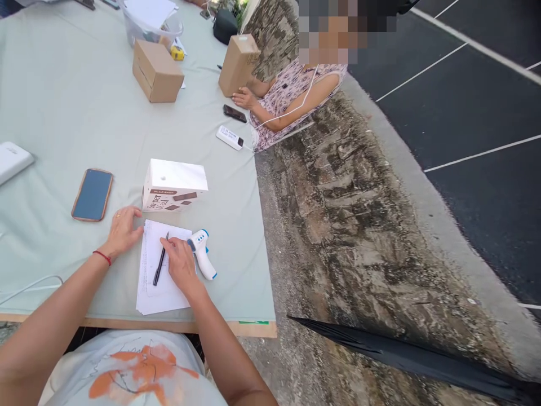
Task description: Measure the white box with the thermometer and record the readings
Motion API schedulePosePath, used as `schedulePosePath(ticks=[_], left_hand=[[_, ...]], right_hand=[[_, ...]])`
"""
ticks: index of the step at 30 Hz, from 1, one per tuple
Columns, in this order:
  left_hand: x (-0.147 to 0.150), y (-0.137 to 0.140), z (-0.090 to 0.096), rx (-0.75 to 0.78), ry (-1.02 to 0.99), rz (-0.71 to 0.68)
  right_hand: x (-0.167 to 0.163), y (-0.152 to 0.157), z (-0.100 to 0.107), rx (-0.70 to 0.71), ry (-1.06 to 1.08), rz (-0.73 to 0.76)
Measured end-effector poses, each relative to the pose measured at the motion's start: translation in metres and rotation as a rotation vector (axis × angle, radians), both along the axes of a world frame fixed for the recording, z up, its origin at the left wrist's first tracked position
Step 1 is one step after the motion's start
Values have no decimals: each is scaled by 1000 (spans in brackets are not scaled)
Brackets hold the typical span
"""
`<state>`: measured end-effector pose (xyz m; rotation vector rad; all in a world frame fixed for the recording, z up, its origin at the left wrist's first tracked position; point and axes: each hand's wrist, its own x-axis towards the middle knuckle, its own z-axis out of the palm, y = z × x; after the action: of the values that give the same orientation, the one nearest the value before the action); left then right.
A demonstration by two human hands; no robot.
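My left hand point(124, 230) rests on the cloth with its fingers apart and holds nothing. Its fingertips are close to the lower left corner of a white printed box point(175, 186) and to the sheets of paper. My right hand point(181, 260) lies over the stack of paper point(169, 299), which carries handwriting along its left side. Its bent fingers are on a black pen point(159, 266) near the pointed end; the grip is partly hidden. Just right of this hand lies a white and blue infrared thermometer point(203, 256). A phone point(92, 194) lies left of the box.
Across the table point(51, 113), another person's hand point(245, 98) touches an upright cardboard box point(239, 65). Another carton point(158, 70), a plastic tub point(152, 22) and a yellow tape measure point(177, 53) are nearby. Two small devices lie by that person. A white power bank point(14, 162) sits far left.
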<state>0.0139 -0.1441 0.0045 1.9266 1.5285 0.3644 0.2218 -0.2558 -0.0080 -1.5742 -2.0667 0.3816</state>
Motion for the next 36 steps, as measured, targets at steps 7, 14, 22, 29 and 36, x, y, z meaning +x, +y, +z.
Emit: schedulePosePath(ticks=[7,14,22,29,36], left_hand=[[10,41,3,-52,-36,21],[13,62,-4,-69,-43,-8],[11,56,-6,-3,-27,-7],[10,54,-9,63,15,-61],[12,54,-10,74,39,-59]], right_hand=[[50,-25,8,-206,17,-430],[71,-21,7,-658,413,-644],[25,46,50,-443,1268,-491],[1,98,43,-377,1304,-482],[-3,108,33,-381,1259,-530]])
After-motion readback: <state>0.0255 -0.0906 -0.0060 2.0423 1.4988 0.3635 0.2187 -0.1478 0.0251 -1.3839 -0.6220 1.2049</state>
